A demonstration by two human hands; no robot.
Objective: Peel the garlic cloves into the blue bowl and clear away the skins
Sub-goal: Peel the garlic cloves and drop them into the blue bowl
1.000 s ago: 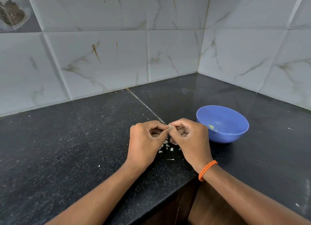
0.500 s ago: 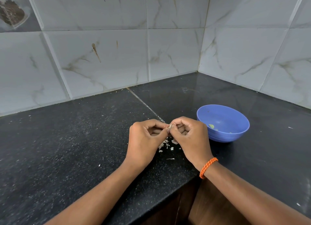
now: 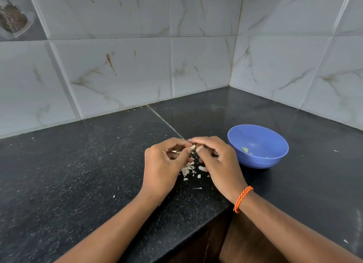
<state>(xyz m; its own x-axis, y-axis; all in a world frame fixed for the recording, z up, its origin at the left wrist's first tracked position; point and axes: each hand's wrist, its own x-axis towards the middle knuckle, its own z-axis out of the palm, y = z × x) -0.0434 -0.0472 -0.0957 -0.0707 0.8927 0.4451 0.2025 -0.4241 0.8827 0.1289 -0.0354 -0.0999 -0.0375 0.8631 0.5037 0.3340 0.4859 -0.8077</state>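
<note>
1. Across the lower part of the view runs a black speckled counter (image 3: 78, 174), its front edge cutting diagonally below the forearms, with dark wood showing beneath it.
2. Behind the counter, pale marbled wall tiles (image 3: 196, 56) meet in a corner at upper right; one tile carries a brown streak.
3. On the counter to the right of the hands sits the blue bowl (image 3: 275, 156), upright, just beside the right hand but not touching it; a few small greenish bits lie inside.
4. Raised over the counter, the left hand (image 3: 163, 168) has its fingers curled, thumb and forefinger pinching the garlic clove (image 3: 192, 146).
5. Opposite it, the right hand (image 3: 220, 162) is curled too, its fingertips meeting the same clove from the other side; an orange braided band (image 3: 242, 199) circles that wrist.
6. Between the two sets of fingertips the clove is small and pale; how much of its skin is on cannot be told.
7. Directly under the hands, a loose scatter of garlic skins (image 3: 188, 170) lies on the counter, with stray flecks farther out.
</note>
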